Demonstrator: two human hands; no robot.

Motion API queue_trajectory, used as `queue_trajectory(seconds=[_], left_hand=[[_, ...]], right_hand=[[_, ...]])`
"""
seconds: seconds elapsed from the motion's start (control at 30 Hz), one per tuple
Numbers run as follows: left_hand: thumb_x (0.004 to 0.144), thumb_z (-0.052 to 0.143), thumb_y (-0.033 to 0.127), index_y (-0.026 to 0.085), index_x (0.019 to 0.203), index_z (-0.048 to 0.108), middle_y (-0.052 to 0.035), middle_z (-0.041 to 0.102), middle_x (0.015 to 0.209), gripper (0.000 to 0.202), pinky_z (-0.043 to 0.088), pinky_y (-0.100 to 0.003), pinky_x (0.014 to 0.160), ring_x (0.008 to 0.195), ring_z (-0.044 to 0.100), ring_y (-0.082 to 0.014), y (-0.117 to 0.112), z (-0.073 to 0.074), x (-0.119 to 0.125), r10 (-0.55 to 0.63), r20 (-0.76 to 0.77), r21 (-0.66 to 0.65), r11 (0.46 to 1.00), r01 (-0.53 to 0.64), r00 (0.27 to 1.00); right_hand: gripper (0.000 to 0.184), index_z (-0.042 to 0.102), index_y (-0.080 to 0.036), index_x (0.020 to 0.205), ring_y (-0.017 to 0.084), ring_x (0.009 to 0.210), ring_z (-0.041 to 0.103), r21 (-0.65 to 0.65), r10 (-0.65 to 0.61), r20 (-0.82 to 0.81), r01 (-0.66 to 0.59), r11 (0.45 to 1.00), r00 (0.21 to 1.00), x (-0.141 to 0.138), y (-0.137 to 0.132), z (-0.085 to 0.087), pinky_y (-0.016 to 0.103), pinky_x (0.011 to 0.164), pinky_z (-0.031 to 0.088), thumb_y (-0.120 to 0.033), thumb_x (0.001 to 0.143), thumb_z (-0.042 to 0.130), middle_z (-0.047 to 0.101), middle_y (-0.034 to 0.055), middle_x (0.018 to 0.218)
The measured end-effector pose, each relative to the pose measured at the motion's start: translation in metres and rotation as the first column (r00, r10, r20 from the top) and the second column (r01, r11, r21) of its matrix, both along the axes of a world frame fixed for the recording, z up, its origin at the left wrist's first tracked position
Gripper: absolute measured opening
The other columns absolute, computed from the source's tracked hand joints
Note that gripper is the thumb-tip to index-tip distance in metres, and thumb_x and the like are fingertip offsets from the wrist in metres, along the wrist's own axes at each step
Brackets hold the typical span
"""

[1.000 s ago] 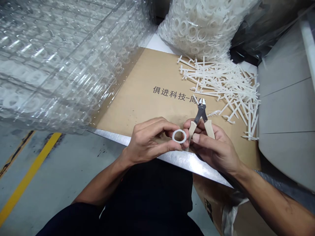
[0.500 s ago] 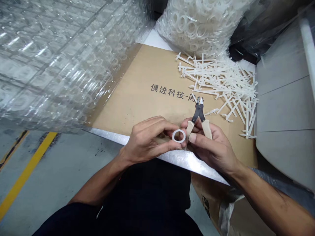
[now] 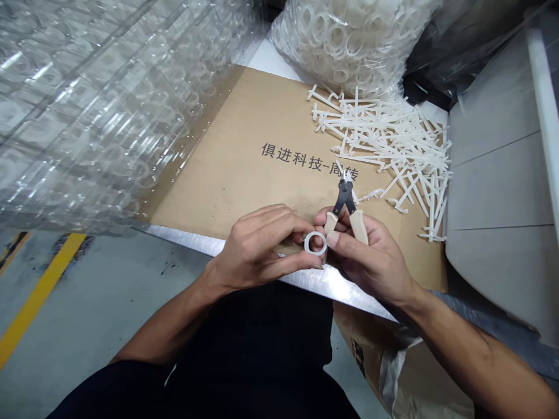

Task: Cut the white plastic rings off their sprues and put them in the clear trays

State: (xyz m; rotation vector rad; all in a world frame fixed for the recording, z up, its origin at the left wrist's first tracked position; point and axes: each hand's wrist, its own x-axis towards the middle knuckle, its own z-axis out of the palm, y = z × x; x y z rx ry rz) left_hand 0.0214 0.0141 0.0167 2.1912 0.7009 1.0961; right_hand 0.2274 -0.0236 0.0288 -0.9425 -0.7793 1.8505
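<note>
1. My L grip [image 3: 264, 247] pinches ring [image 3: 315, 253] btwn thumb & fingers, nr counter [image 3: 336, 286] edge.
2. My R grip [image 3: 371, 253] holds cutters [image 3: 345, 191] by handles, nr ring.
3. I see sticks [image 3: 388, 137] piled on cardboard [image 3: 218, 151] beyond.

A single head-worn camera looks forward and steeply down over the wearer's dark-clothed lap [image 3: 253, 355], near enough that the left hand [image 3: 262, 247] and right hand [image 3: 371, 256] sit mid-frame, with the metal-edged surface [image 3: 349, 290] stretching beyond.
</note>
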Motion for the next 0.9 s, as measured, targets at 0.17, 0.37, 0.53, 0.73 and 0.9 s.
queue_trajectory(seconds=[0.17, 0.37, 0.53, 0.73, 0.9], left_hand=[[0.093, 0.076, 0.038, 0.017, 0.104, 0.066, -0.0016, 0.069, 0.08, 0.025, 0.051, -0.027, 0.071, 0.071, 0.063, -0.0133, -0.001, -0.005, 0.0, 0.0, -0.055, 0.07, 0.998, 0.004, 0.999], [0.094, 0.075, 0.031, 0.018, 0.112, 0.065, -0.004, 0.071, 0.086, 0.025, 0.052, -0.031, 0.076, 0.078, 0.066, -0.0164, -0.002, -0.01, 0.0, -0.02, -0.102, 0.113, 0.993, 0.032, 0.995], [0.092, 0.077, 0.027, 0.019, 0.11, 0.066, -0.0038, 0.073, 0.087, 0.023, 0.054, -0.03, 0.076, 0.078, 0.068, -0.0159, -0.003, -0.005, 0.0, -0.006, -0.075, 0.052, 0.999, 0.01, 0.997], [0.091, 0.079, 0.028, 0.017, 0.111, 0.067, -0.005, 0.074, 0.088, 0.025, 0.054, -0.031, 0.075, 0.079, 0.068, -0.0165, -0.001, -0.005, 0.002, -0.002, 0.023, 0.055, 0.998, 0.001, 1.0], [0.094, 0.075, 0.036, 0.014, 0.118, 0.066, -0.0086, 0.076, 0.101, 0.033, 0.057, -0.031, 0.083, 0.088, 0.071, -0.0175, 0.0, -0.008, 0.004, -0.039, 0.043, 0.088, 0.996, 0.035, 0.998]], right_hand=[[0.02, 0.075, -0.02, 0.106, 0.011, 0.073, 0.064, -0.019, -0.036, 0.081, 0.038, 0.999, 0.996, -0.004, -0.002, 0.002, 0.022, 0.066, 0.052, -0.027, 0.089, 0.083, 0.071, -0.0001, 0.084], [0.013, 0.074, -0.019, 0.102, 0.01, 0.07, 0.065, 0.006, -0.058, 0.073, 0.058, 0.998, 0.996, -0.006, -0.001, 0.0, 0.02, 0.064, 0.051, -0.023, 0.091, 0.081, 0.072, -0.0007, 0.081], [0.019, 0.074, -0.02, 0.108, 0.013, 0.074, 0.068, -0.082, -0.035, -0.032, 0.032, 0.996, 0.999, -0.003, -0.001, -0.001, 0.026, 0.072, 0.055, -0.022, 0.09, 0.079, 0.074, 0.0016, 0.085], [0.022, 0.075, -0.021, 0.109, 0.014, 0.076, 0.065, -0.042, -0.044, 0.024, 0.045, 0.998, 0.999, -0.001, -0.002, -0.001, 0.026, 0.073, 0.055, -0.026, 0.088, 0.082, 0.072, 0.0021, 0.088], [0.024, 0.075, -0.024, 0.108, 0.014, 0.073, 0.065, -0.054, -0.07, 0.121, 0.077, 0.996, 0.99, 0.004, -0.009, -0.005, 0.022, 0.069, 0.056, -0.029, 0.087, 0.084, 0.071, 0.0008, 0.083]])
